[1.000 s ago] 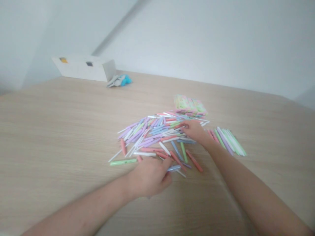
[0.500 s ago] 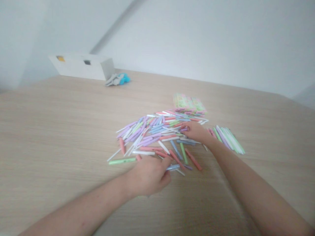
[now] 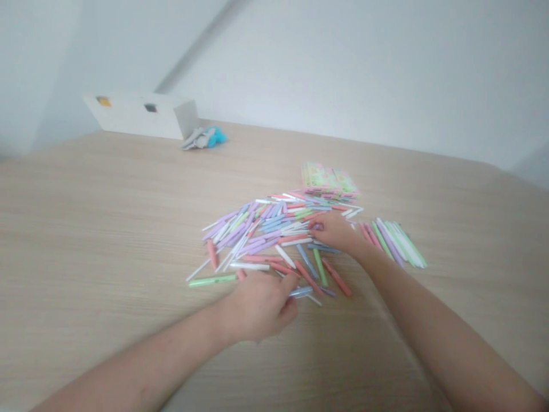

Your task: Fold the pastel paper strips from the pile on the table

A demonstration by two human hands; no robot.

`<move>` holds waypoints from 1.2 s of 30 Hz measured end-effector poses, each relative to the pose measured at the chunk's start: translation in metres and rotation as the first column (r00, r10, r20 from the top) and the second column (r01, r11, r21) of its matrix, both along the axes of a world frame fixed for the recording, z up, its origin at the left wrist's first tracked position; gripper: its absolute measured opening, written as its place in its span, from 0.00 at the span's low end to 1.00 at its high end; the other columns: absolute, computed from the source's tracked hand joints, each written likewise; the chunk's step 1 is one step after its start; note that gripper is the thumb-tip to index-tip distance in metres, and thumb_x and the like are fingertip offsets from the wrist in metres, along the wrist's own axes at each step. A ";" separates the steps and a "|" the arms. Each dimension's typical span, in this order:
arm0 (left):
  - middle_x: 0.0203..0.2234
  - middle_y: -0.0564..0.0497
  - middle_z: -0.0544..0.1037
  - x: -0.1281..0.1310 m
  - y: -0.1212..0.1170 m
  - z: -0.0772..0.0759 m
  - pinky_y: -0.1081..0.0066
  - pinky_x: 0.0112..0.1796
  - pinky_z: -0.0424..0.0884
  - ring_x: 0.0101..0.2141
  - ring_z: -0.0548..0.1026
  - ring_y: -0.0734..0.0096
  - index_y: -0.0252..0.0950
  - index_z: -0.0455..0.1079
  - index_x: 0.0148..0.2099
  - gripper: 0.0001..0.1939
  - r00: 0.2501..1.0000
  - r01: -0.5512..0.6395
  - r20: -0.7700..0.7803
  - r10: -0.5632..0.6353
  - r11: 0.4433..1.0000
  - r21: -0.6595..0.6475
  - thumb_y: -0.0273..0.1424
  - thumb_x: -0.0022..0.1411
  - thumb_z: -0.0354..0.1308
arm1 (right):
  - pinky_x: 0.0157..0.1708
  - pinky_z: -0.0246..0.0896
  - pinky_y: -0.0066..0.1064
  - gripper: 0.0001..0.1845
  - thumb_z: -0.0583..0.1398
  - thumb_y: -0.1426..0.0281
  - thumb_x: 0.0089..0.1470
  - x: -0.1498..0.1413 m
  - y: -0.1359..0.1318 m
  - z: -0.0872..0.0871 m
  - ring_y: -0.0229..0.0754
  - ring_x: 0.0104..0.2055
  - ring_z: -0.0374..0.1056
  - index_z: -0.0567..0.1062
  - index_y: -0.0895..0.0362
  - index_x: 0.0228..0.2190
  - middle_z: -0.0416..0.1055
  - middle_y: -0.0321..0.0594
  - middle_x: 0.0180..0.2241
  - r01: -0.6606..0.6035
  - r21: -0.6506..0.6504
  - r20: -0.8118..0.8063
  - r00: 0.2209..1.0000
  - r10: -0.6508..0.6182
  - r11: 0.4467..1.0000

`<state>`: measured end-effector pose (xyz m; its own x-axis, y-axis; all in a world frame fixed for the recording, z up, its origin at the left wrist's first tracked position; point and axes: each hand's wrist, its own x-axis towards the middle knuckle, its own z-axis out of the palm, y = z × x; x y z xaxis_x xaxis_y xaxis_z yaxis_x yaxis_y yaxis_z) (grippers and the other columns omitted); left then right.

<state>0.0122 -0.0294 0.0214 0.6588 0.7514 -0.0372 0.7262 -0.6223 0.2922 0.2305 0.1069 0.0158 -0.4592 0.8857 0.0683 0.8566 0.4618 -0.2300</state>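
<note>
Wood tabletop point(image 3: 111, 212), roomy before far edge, left fingers point(image 3: 291, 281) clamping blue stick point(image 3: 302, 292), right fingers point(image 3: 322, 218), purple stick point(image 3: 317, 226)

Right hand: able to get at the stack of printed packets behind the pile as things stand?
Probably yes: only low sticks lie between the right hand and the stack of printed packets, and the left hand is clear of that path. The right hand seems to pinch a purple stick, though.

Single head-worn camera, set above the table point(image 3: 86, 229), facing 12 o'clock and pitched down. Frame centre: pile of sticks point(image 3: 271, 226), mid-range. Forearms point(image 3: 171, 357) cross the frame close up from 8 and 4 o'clock; the wall point(image 3: 364, 74) at 12 o'clock stands farthest.
</note>
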 end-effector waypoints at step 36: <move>0.28 0.53 0.72 -0.011 0.016 -0.002 0.72 0.28 0.63 0.28 0.70 0.70 0.36 0.65 0.41 0.08 0.885 -0.141 0.423 0.193 0.978 -0.152 0.28 0.60 0.47 | 0.20 0.49 0.25 0.13 0.49 0.66 0.55 -0.008 -0.028 0.019 0.34 0.20 0.57 0.70 0.58 0.29 0.63 0.33 0.19 0.141 -0.125 -0.243 0.955 -0.168 0.982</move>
